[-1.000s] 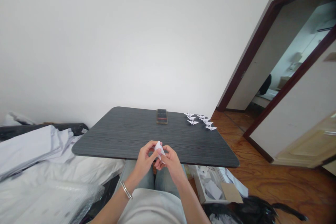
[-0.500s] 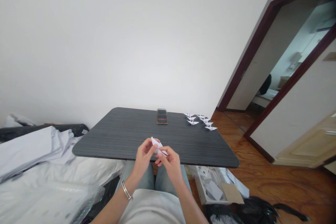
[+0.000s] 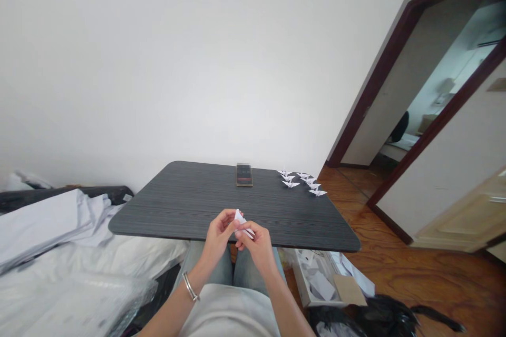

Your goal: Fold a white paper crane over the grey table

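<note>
1. Left hand (image 3: pixel 217 237) and right hand (image 3: pixel 256 246) both pinching folded white paper (image 3: pixel 240 222), held just over near edge of dark surface (image 3: pixel 177 208).
2. Silver bangle (image 3: pixel 190 286) on left wrist.
3. Phone (image 3: pixel 244 175) at far edge, middle.
4. Paper cranes (image 3: pixel 302 181) clustered far right on surface.
5. Box of paper scraps (image 3: pixel 312 281) below near edge, right.

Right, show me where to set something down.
Widest bare patch: the dark tabletop, left of the phone, out to the table's left edge. A narrower strip runs between the phone and the left hand and right hand holding folded paper. Crowded: the far right, where the paper cranes cluster.
</note>
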`<state>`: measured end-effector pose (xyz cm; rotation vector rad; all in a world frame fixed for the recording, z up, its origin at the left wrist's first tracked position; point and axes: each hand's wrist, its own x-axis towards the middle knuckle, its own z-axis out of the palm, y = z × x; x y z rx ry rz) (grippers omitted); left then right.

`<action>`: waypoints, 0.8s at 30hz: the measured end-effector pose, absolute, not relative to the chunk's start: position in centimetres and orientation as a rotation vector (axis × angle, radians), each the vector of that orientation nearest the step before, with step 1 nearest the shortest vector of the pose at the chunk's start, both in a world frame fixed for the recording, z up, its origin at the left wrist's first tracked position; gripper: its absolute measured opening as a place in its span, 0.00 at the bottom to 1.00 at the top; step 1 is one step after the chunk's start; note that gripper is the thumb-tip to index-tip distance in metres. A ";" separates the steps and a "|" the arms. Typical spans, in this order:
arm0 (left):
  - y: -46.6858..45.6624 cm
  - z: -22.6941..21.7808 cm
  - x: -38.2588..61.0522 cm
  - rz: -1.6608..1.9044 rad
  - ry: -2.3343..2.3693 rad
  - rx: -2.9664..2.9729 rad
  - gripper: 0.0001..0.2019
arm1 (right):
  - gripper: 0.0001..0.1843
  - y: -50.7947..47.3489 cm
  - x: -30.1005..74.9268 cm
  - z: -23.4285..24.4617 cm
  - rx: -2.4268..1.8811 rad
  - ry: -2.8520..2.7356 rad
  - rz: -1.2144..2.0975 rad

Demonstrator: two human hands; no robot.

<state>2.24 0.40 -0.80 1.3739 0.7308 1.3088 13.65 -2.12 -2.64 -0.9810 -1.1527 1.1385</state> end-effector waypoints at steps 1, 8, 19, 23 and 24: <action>0.4 -0.9 2.3 1.306 0.738 1.374 0.12 | 0.08 -2.1 13.7 -2.7 -0.988 -1.152 1.142; 0.6 -0.9 1.5 1.351 0.844 1.537 0.14 | 0.07 -2.0 13.8 -2.7 -1.036 -1.121 1.074; 1.1 2.2 -2.6 0.992 0.844 2.614 0.08 | 0.07 -2.2 14.6 -2.8 -1.110 -1.390 0.845; 1.2 2.5 -2.2 0.918 0.851 2.576 0.05 | 0.09 -2.5 14.4 -2.6 -1.124 -1.470 0.740; 1.3 2.5 -2.1 0.908 0.849 2.562 0.06 | 0.10 -2.5 14.4 -2.6 -1.125 -1.478 0.724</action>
